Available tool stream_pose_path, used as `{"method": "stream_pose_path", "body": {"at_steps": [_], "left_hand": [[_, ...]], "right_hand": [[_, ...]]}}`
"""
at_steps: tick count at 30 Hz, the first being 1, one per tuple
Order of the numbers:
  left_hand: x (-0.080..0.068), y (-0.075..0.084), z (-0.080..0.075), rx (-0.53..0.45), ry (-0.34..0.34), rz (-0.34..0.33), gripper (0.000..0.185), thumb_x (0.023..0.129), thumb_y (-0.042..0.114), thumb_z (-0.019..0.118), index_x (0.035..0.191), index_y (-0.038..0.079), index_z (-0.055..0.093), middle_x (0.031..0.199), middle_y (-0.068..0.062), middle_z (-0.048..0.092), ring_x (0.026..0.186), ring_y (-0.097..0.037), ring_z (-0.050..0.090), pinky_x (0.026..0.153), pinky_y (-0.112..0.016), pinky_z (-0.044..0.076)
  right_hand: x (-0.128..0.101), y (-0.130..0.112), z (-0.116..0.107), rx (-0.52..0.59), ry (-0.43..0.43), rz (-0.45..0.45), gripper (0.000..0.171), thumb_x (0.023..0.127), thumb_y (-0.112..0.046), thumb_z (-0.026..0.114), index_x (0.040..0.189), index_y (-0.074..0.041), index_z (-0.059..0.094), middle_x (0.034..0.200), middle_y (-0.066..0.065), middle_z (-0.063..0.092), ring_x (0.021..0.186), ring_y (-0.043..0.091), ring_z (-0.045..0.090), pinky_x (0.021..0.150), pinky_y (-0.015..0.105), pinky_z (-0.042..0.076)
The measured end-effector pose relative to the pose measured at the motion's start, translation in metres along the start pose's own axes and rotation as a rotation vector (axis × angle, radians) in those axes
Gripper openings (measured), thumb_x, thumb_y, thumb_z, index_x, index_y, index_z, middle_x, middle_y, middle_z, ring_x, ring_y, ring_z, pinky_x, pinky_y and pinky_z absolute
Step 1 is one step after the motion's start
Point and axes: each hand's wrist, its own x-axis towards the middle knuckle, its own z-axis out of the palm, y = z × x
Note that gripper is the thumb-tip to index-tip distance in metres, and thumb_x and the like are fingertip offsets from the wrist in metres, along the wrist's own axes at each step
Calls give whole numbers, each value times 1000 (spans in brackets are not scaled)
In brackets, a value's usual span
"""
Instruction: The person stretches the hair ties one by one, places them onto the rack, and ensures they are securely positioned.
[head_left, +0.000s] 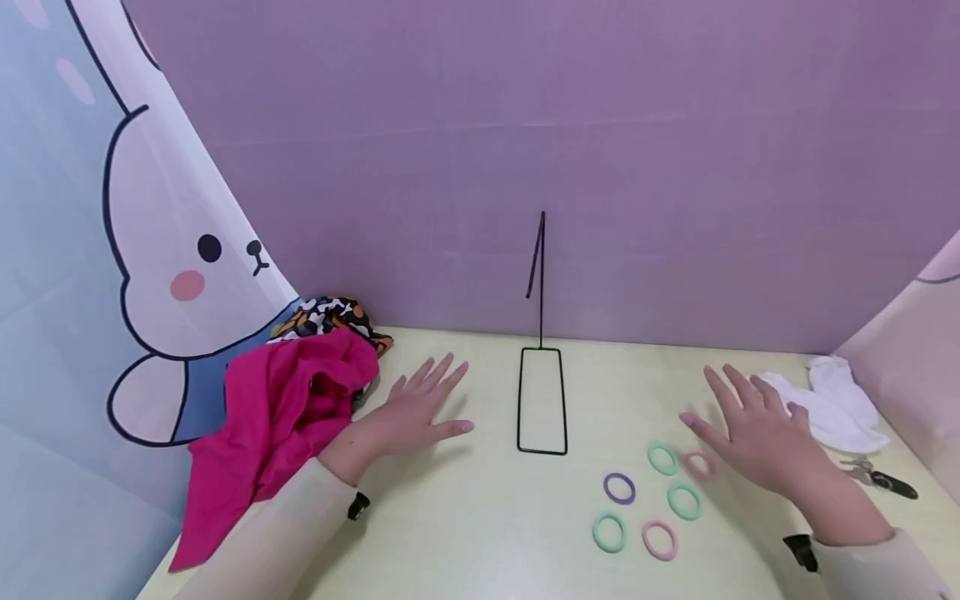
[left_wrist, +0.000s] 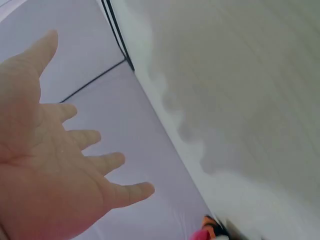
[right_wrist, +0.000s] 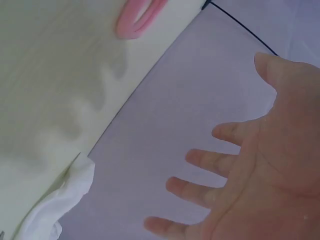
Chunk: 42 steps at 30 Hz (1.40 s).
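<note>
Head view: The left hand (head_left: 405,421) is at the centre-left of the frame, fingers extended and spread wide, gripping nothing. The right hand (head_left: 768,442) is at the right, likewise spread wide and unloaded. A black wire stand (head_left: 542,317) with a rectangular base is located near the centre, between the hands. One purple ring (head_left: 621,502), three green rings (head_left: 609,550) and two pink rings (head_left: 662,557) lie grouped on the table (head_left: 480,533), at the lower right of centre, near the right hand. A magenta cloth (head_left: 255,433) lies at the lower left, beside the left hand; a patterned cloth (head_left: 330,313) sits behind it. A white cloth (head_left: 843,404) and a key set with a black fob (head_left: 892,485) lie at the right edge area.

Left wrist view: The palm occupies the lower left, fingers apart. Part of the stand shows at the upper left; patterned and magenta fabric shows at the bottom edge.

Right wrist view: The palm occupies the right side, fingers apart. Pink ring material appears at the top; the white cloth is at the lower left.
</note>
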Motion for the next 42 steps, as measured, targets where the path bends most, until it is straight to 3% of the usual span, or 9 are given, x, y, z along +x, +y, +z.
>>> {"method": "stream_pose_path", "body": {"at_steps": [7,11,18,23,29,42], "left_hand": [[25,12,11,-19,-97,42,90,101,74,53,173,34,16,184,-3,6,169,-46,7,128,-80,13],[40,19,18,5,-154,26,88,101,77,48,172,35,19,184,-3,4,169,-45,4,129,-80,9],[58,30,25,28,-222,-18,83,103,76,45,172,38,18,184,0,0,169,-43,-4,129,-79,5],[65,37,26,-11,-246,-23,83,103,73,49,172,38,18,184,-1,-2,169,-44,-8,128,-80,-1],[72,41,26,9,-273,-59,85,102,74,49,172,38,16,184,-2,-2,168,-46,-7,127,-82,1],[78,43,30,26,-305,-96,84,101,76,49,171,43,17,184,-1,-1,167,-51,-6,125,-84,4]], "right_hand": [[-2,-6,-6,67,-33,-18,92,107,-67,45,172,-9,16,168,32,31,143,64,35,94,92,32],[-2,-7,-9,100,-56,-47,90,108,-65,46,171,-7,18,164,34,38,140,67,39,97,92,34],[-1,-8,-13,181,-47,-117,84,109,-56,55,165,1,31,153,39,50,138,65,47,107,78,43],[-2,-7,-12,219,-42,-128,82,108,-52,58,164,2,34,151,39,52,134,61,55,105,74,47],[-3,-4,-11,262,-53,-121,81,108,-52,59,164,1,34,151,35,53,123,53,67,97,70,54],[-8,-2,-9,296,-66,-137,78,108,-48,61,163,2,36,153,33,54,119,50,71,96,68,56]]}}
